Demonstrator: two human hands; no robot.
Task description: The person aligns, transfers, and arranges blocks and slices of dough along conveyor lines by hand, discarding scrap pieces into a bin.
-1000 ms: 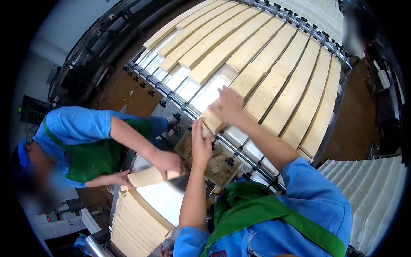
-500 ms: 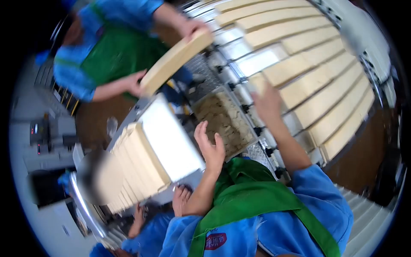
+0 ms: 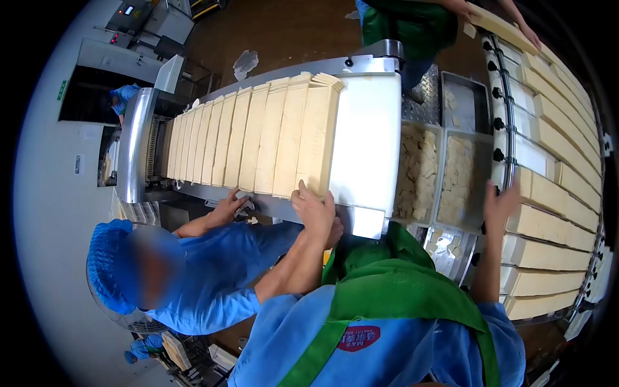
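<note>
My left hand [image 3: 314, 213] is at the near end of the last dough slab [image 3: 316, 142] in a row on the white conveyor belt [image 3: 366, 142]. Its fingers and thumb are apart, with the fingertips against the slab's edge. At the near side of the right-hand conveyor, my right hand [image 3: 501, 205] has its fingers raised and spread, slightly blurred, and nothing shows in it. Pale dough slabs [image 3: 554, 219] lie across that conveyor, just right of this hand.
Bins of dough scraps [image 3: 461, 180] stand between the two conveyors. Close on my left, a co-worker in a blue hairnet [image 3: 111, 264] has a hand [image 3: 229, 208] by the belt's edge. Another co-worker in a green apron [image 3: 406, 29] handles a long dough slab [image 3: 500, 24] at the far end.
My view has turned left. My left hand has gone from above the scrap bin to the dough row; my right hand has drawn back from the slabs. The far co-worker's slab is now over the right-hand conveyor.
</note>
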